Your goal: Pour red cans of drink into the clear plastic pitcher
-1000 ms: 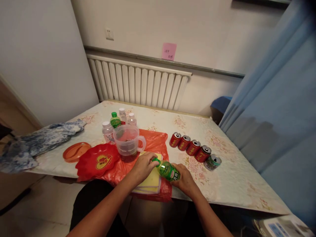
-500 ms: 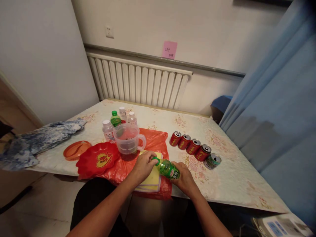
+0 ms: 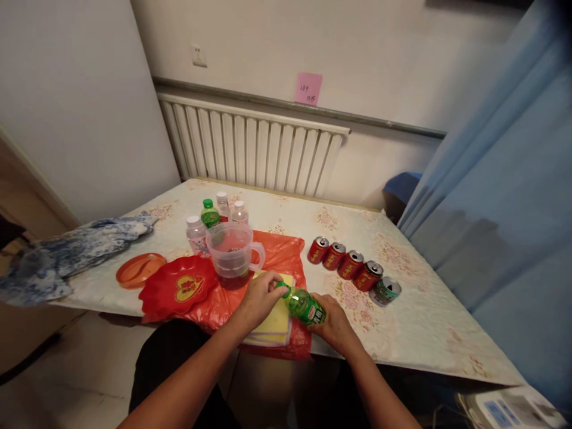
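A green plastic drink bottle (image 3: 304, 306) is tilted between my hands, its neck pointing left. My right hand (image 3: 333, 325) wraps round its lower body. The fingers of my left hand (image 3: 263, 300) are closed on the bottle's green cap (image 3: 282, 288). Beneath the bottle lie yellow cloths (image 3: 274, 322) on a red plastic bag (image 3: 286, 253). A clear plastic measuring jug (image 3: 230, 253) with some dark contents stands beyond my left hand. Left of the jug is a red scalloped plate (image 3: 156, 292).
Several drink cans (image 3: 351, 265) form a slanting row at right. Behind the jug stand a green-capped bottle (image 3: 209, 214) and white-capped bottles (image 3: 195, 235). An orange lid (image 3: 140, 271) and a blue-white cloth (image 3: 98, 244) lie at left. A blue curtain (image 3: 500, 179) hangs on the right.
The view has shifted very slightly. Both hands keep their hold on the bottle and its cap, and nothing else on the table has visibly moved.
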Tool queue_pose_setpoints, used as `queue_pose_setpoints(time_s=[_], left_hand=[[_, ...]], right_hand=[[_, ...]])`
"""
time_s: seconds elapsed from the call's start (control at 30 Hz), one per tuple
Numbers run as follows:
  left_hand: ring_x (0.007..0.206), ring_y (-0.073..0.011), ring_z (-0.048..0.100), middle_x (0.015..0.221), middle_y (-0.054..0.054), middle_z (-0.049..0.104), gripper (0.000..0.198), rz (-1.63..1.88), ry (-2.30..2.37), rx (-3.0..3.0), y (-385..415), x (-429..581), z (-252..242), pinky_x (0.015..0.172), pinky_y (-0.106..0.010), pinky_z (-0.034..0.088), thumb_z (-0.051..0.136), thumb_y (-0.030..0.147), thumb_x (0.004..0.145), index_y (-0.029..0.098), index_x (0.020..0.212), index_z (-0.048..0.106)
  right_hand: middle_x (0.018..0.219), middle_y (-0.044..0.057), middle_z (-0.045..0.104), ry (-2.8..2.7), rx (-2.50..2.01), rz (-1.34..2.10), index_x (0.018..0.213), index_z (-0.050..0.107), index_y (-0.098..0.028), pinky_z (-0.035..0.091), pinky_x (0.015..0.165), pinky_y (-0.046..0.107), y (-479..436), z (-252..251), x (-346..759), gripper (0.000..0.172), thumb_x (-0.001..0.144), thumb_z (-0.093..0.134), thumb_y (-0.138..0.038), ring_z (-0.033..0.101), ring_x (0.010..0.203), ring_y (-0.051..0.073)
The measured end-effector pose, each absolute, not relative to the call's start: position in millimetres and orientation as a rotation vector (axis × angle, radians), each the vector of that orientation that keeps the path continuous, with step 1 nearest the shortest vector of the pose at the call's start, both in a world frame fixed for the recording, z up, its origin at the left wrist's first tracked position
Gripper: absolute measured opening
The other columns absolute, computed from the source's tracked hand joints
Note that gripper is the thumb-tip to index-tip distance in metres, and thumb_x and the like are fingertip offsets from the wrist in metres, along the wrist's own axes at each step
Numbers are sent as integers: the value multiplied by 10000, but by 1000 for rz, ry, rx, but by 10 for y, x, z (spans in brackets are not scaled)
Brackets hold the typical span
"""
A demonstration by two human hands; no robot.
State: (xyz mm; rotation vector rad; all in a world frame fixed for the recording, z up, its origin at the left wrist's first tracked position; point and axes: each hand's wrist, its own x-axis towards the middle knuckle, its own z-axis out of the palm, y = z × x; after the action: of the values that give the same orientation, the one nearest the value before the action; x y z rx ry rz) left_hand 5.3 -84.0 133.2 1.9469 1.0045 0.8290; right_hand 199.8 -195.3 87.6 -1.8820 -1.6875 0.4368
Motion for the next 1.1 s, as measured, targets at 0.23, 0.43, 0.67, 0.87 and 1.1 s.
queue_pose_setpoints(time_s=[0.23,0.43,0.67,0.87,1.1], left_hand=[[682,-143,514,704,31,545,154,835,901,2043,-807,49,1336,647,-254,398,645,158,696,178,849,656],[758,-158,556,786,9,596,236,831,831,2035,-796,23,1313,722,-275,440,613,80,680,182,888,661],[921,-184,616,974,-36,674,341,828,737,2002,-772,8,1259,846,-311,478,587,12,667,180,954,664],[973,-202,624,1080,-67,664,470,823,799,1930,-789,44,1290,873,-328,490,677,43,626,163,1079,639],[822,-184,594,864,-33,648,224,786,870,2008,-808,43,1314,776,-313,475,613,121,721,157,935,665]], right_hand=[[960,50,640,-1686,-1878,436,1185,634,-201,419,832,314,-1942,868,2018,544,645,659,-137,568,944,245],[948,50,645,-1684,-1885,451,1153,648,-196,415,820,311,-1957,884,2005,509,646,658,-159,570,941,250],[991,53,644,-1656,-1898,495,1201,633,-213,421,855,319,-1964,802,2028,568,637,660,-154,568,979,257],[1017,68,647,-1643,-1872,464,1224,616,-187,423,852,324,-1959,785,2038,596,630,665,-151,566,962,255],[982,68,655,-1656,-1859,432,1179,636,-175,420,837,336,-1957,791,2018,547,632,649,-151,565,949,265]])
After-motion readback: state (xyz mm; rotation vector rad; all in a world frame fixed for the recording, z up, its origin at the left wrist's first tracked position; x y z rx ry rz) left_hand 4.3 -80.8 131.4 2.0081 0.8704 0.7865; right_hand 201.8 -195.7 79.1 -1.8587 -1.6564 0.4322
